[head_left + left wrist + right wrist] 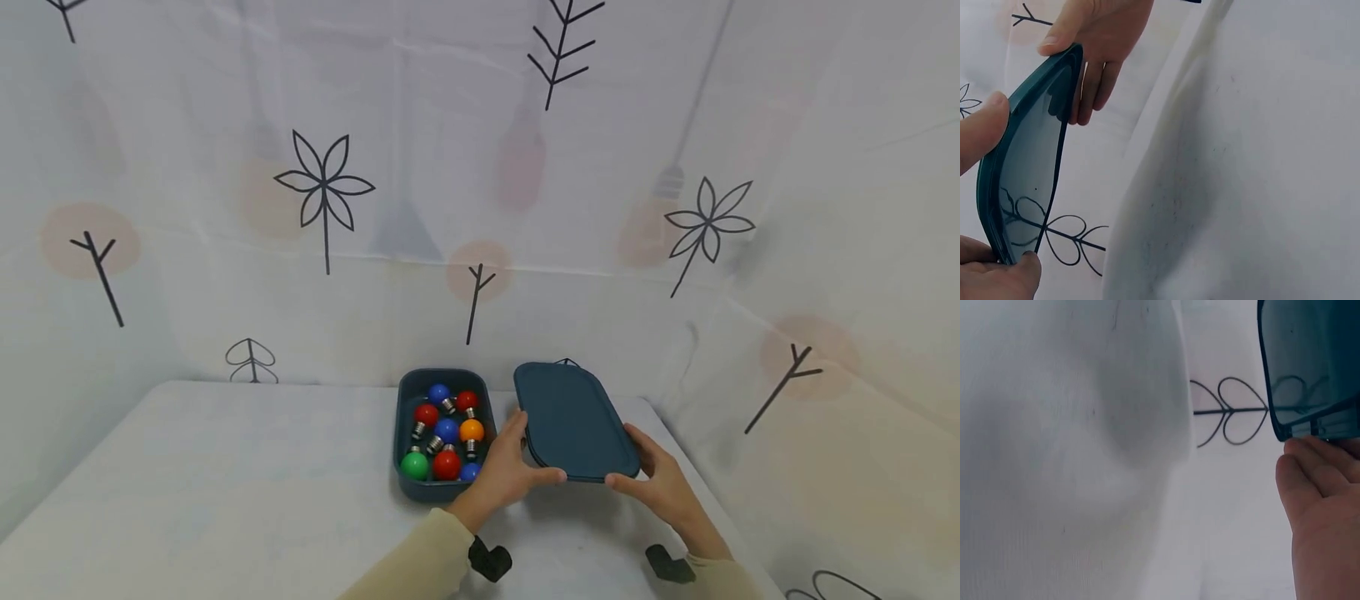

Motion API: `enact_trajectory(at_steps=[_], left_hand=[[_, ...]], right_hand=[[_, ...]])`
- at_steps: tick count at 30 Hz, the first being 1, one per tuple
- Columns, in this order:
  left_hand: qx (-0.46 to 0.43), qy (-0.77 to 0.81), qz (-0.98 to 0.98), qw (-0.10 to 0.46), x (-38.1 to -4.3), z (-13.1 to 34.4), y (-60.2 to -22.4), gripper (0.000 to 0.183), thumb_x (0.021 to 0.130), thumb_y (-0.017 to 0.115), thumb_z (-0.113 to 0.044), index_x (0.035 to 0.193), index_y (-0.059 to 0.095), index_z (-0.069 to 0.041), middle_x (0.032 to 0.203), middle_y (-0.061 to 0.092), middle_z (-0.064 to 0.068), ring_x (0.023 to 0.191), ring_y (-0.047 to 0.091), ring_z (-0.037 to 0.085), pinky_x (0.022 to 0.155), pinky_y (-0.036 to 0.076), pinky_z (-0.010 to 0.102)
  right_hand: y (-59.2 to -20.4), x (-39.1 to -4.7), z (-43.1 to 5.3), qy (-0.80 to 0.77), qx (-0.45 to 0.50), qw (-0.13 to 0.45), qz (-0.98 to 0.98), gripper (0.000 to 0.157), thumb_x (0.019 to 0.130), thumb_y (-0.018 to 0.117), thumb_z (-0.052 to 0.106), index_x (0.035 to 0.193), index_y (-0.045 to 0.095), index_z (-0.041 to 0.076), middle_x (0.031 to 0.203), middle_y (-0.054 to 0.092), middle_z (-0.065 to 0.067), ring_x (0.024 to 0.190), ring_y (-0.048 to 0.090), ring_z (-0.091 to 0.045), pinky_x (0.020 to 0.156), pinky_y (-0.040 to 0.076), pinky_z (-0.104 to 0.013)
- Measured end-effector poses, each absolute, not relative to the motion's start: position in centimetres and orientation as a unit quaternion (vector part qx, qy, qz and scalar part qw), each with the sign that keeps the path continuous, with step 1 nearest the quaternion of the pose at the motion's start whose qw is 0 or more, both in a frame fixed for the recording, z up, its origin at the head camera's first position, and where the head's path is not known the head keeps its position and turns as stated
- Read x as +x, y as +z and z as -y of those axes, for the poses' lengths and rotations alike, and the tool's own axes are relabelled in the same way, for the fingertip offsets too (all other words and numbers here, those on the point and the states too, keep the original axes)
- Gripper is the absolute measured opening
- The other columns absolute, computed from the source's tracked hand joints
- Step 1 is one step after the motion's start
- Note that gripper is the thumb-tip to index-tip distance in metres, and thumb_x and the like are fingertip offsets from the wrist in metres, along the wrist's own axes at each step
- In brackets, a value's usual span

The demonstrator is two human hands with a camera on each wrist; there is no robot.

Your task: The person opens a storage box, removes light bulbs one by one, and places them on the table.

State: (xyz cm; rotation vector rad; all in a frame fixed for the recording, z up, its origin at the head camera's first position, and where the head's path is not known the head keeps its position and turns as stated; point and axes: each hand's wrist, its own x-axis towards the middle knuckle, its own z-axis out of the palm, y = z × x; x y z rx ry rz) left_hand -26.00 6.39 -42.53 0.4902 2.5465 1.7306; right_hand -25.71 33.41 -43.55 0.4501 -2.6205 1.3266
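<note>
Both hands hold a dark teal lid (573, 421) tilted above the right part of the table. My left hand (501, 477) grips its left side, thumb along the near edge. At the near right corner, my right hand (663, 490) holds it with the thumb in front and the fingers along the right side. The lid's glossy underside (1032, 162) and raised rim show in the left wrist view. Left of the lid stands a teal box (426, 492) with several small coloured bulbs, among them a green bulb (414, 465) and an orange bulb (472, 430). My left wrist partly covers its near right corner.
The box and lid are over a white-covered table (247, 475). A pale cloth backdrop (420, 308) printed with plant drawings hangs right behind the table and along its right side.
</note>
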Motion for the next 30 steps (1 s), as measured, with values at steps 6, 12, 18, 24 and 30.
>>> enact_trajectory(at_steps=[6, 12, 18, 24, 30], left_hand=[[0.140, 0.561, -0.816, 0.017, -25.8, -7.3, -43.1, 0.102, 0.075, 0.079, -0.043, 0.151, 0.023, -0.007, 0.157, 0.019, 0.012, 0.136, 0.036, 0.031, 0.104, 0.038, 0.044], [0.127, 0.553, -0.823, 0.020, -25.8, -7.9, -43.7, 0.102, 0.074, 0.080, -0.042, 0.151, 0.024, -0.004, 0.156, 0.021, 0.014, 0.139, 0.030, 0.032, 0.108, 0.033, 0.047], [0.108, 0.545, -0.831, 0.022, -26.2, -8.4, -44.7, 0.102, 0.073, 0.081, -0.045, 0.149, 0.027, -0.004, 0.155, 0.024, 0.015, 0.139, 0.028, 0.034, 0.109, 0.027, 0.053], [0.096, 0.539, -0.836, 0.036, -26.3, -8.7, -45.4, 0.102, 0.071, 0.081, -0.046, 0.148, 0.030, -0.003, 0.153, 0.027, 0.017, 0.138, 0.029, 0.036, 0.109, 0.027, 0.055], [0.096, 0.532, -0.840, 0.040, -26.4, -8.9, -45.7, 0.103, 0.070, 0.084, -0.042, 0.147, 0.031, 0.000, 0.152, 0.029, 0.020, 0.136, 0.032, 0.037, 0.109, 0.028, 0.054]], right_hand=[[-44.0, -26.2, -34.0, 0.447, 0.146, 0.068, 0.880, 0.086, 0.083, 0.073, 0.020, 0.149, 0.022, -0.003, 0.149, 0.027, -0.029, 0.130, 0.038, -0.044, 0.089, 0.036, -0.010], [-44.4, -26.3, -34.3, 0.443, 0.139, 0.053, 0.884, 0.084, 0.084, 0.073, 0.022, 0.147, 0.024, -0.005, 0.148, 0.028, -0.030, 0.129, 0.040, -0.044, 0.093, 0.042, -0.021], [-44.8, -26.4, -34.5, 0.436, 0.128, 0.049, 0.889, 0.084, 0.084, 0.073, 0.023, 0.146, 0.026, -0.005, 0.146, 0.031, -0.031, 0.127, 0.043, -0.043, 0.090, 0.042, -0.017], [-45.3, -26.7, -34.8, 0.428, 0.108, 0.027, 0.897, 0.086, 0.084, 0.073, 0.028, 0.147, 0.025, -0.006, 0.147, 0.030, -0.030, 0.128, 0.042, -0.043, 0.099, 0.041, -0.043], [-45.4, -26.6, -34.8, 0.422, 0.101, -0.005, 0.901, 0.090, 0.083, 0.074, 0.030, 0.147, 0.022, -0.007, 0.148, 0.027, -0.031, 0.131, 0.038, -0.044, 0.102, 0.039, -0.049]])
